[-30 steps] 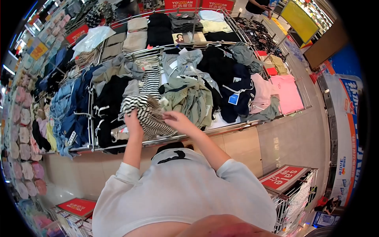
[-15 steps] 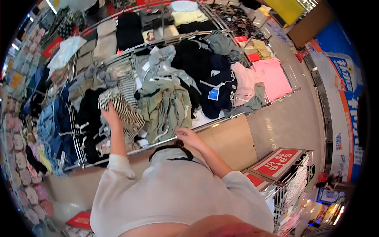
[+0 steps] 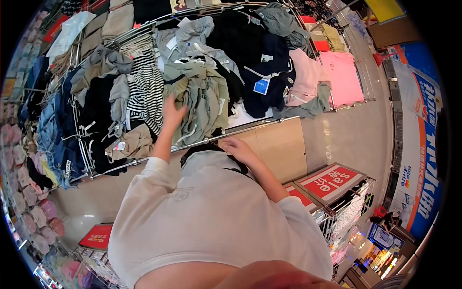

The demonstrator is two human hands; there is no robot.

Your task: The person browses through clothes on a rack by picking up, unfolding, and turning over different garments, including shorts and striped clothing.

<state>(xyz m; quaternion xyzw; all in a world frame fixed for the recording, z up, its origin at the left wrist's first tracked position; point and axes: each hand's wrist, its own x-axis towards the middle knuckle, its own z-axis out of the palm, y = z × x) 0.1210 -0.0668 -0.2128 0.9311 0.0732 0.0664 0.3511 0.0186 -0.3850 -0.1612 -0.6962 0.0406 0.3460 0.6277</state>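
Left hand (image 3: 174, 113) parted over the green heap (image 3: 204, 101)

The right hand (image 3: 239, 150) is nearest, its fingers loosely curled on nothing visible, just short of the front rail (image 3: 206, 140). Past the rail, the left hand is over the heap's left edge, half open with fingers spread and no cloth seen in its grip (whether the fingertips touch the heap, I cannot tell). The striped clothes (image 3: 147, 84) lie just left of it, and a beige garment (image 3: 130, 143) lies nearer, by the rail.

The table (image 3: 247, 120) shows a strip of white top behind the rail. To the right of the heap come navy clothes (image 3: 269, 94), then pink clothes (image 3: 303, 74); folded stacks (image 3: 118, 23) stand beyond.

In the room, a red sale sign (image 3: 332, 182) is close at right, then pale floor (image 3: 344, 139), and farther off a blue banner (image 3: 426, 159).
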